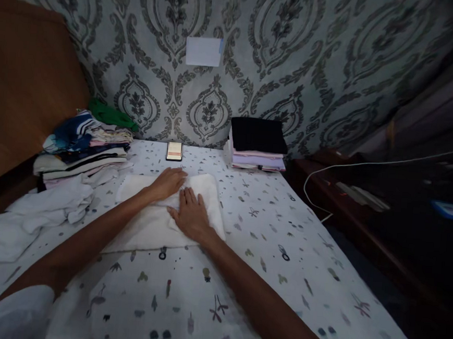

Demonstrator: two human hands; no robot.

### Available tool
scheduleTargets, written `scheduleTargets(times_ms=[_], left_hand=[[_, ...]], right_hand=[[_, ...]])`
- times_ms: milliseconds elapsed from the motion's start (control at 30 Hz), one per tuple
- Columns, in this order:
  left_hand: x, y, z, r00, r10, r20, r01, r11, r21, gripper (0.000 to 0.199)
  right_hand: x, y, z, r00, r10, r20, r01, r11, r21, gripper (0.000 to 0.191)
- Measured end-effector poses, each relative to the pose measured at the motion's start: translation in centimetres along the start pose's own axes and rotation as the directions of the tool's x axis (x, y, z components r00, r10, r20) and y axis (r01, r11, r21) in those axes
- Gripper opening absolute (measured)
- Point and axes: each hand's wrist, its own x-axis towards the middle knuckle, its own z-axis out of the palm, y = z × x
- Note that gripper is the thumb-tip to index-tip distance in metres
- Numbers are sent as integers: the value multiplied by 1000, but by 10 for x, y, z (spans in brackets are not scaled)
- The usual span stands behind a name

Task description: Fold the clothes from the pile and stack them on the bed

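A white folded cloth, possibly a garment, lies on the patterned bedsheet in front of me. My right hand rests flat on its right half, fingers stretched out and the thumb apart. Close beside it, near the cloth's far edge, my left hand lies palm down with its fingers extended. Both hands touch the cloth, and neither grasps it. The fabric has a few soft creases around the fingers.
On the left stands a pile of mixed clothes, with a crumpled white cloth before it. A neat folded stack, black on top, sits by the wall at the back right. A lit phone lies between. A pale cable hangs at right.
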Motion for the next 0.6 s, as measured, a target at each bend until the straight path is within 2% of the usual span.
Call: scheduleTargets(times_ms=[33, 100, 167, 233, 467, 600], left_hand=[[11, 6, 2, 999, 38, 13, -38, 998, -44, 44], [34, 18, 9, 987, 112, 116, -96, 986, -134, 51], [53, 27, 18, 956, 147, 254, -105, 979, -174, 56], [66, 28, 27, 933, 145, 330, -93, 981, -168, 58], [70, 14, 37, 938, 141, 315, -125, 990, -70, 58], [73, 23, 39, 934, 96, 344, -86, 995, -44, 63]], right_hand=[[0, -1, -1, 1000, -5, -11, 5, 1000, 0, 78], [0, -2, -2, 999, -14, -31, 14, 1000, 1, 76], [0, -2, -3, 999, -17, -35, 17, 1000, 7, 77], [-1, -1, -2, 999, -14, -39, 15, 1000, 21, 77], [-4, 3, 7, 988, -43, -149, 51, 997, 52, 74], [-8, 1, 5, 985, -71, -157, 82, 994, 67, 73]])
